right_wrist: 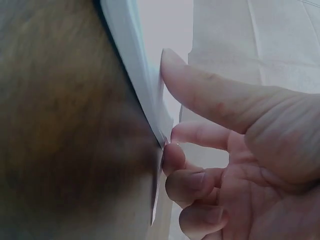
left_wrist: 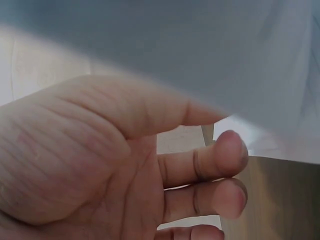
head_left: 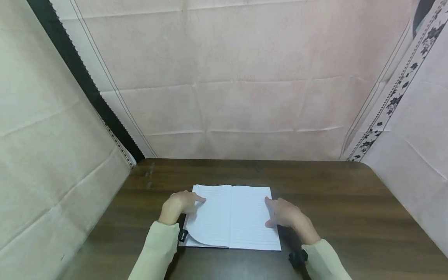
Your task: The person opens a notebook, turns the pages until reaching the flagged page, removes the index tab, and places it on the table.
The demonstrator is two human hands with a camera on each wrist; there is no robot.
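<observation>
An open notebook (head_left: 250, 233) with ruled white pages lies on the table. My left hand (head_left: 176, 206) is at its left edge, one finger stretched out over the upper left page (head_left: 213, 217). That page's lower left corner curls up, and in the left wrist view the page (left_wrist: 200, 50) hides the thumb tip of my left hand (left_wrist: 115, 155). At the right edge is my right hand (head_left: 285, 212), with index finger and thumb spread on the page. In the right wrist view the thumb (right_wrist: 200, 85) touches the page and the other fingers bend loosely beside the edge.
The brown wooden table (head_left: 350, 217) stretches out on both sides of the notebook. A pale cloth (head_left: 245, 97) hangs behind it, and more cloth encloses the left and right sides. Dark wrist devices (head_left: 298, 256) sit at the cuffs of the light sleeves.
</observation>
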